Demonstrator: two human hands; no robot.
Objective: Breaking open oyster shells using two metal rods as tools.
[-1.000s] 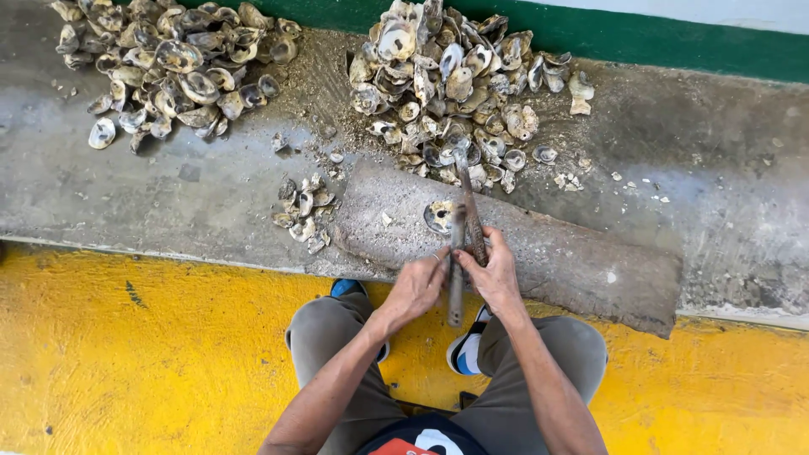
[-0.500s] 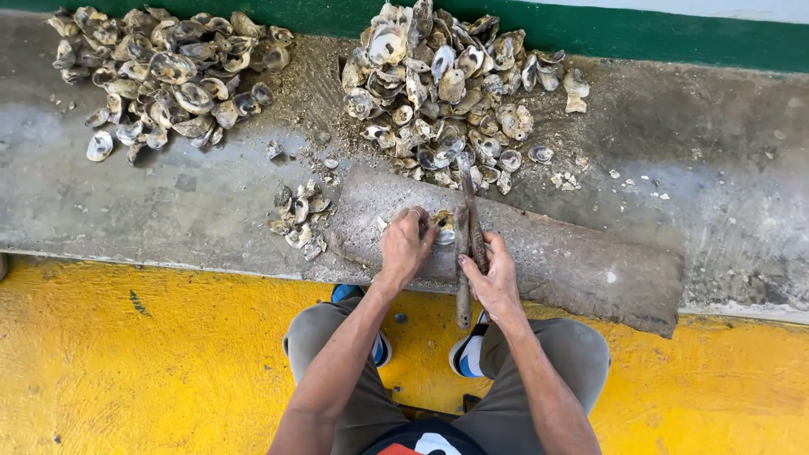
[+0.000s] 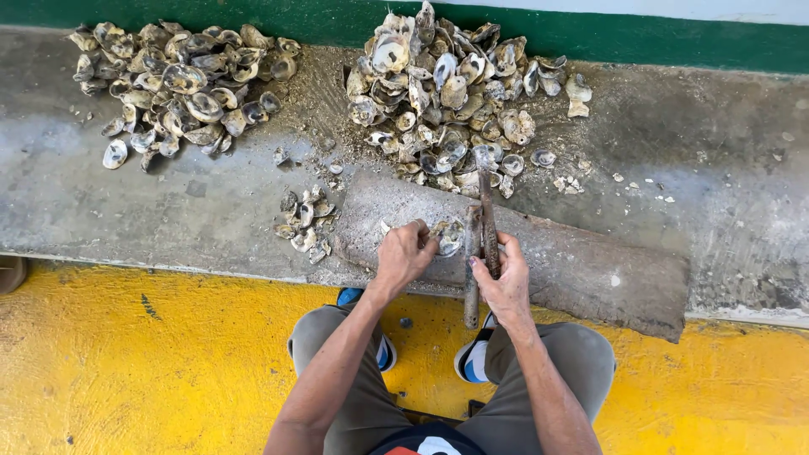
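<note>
- Where the grey concrete ledge (image 3: 168, 211) meets the yellow painted floor (image 3: 126, 362), a long flat weathered stone slab (image 3: 590, 270) lies across the edge as the working surface.
- The big heap of rough grey oyster shells (image 3: 447, 93) sits just behind the slab; a second, flatter heap (image 3: 177, 84) lies well apart to the left, and a small cluster of shells (image 3: 305, 221) lies just beside the slab's left end.
- The right hand (image 3: 506, 282) is closed around a rusty dark metal tool (image 3: 487, 211), its head pointing away toward the big heap; a second rod-like piece (image 3: 472, 270) lies just beside it.
- The left hand (image 3: 404, 257) is clamped on a single grey oyster (image 3: 448, 238), pinning it to the slab, between both hands and just left of the tool's shaft.
- The risk, in my judgement: the fingers (image 3: 421, 240) sit very near the tool, so a slip off the wet, uneven shell could catch them, or the oyster could skid from the grip.
</note>
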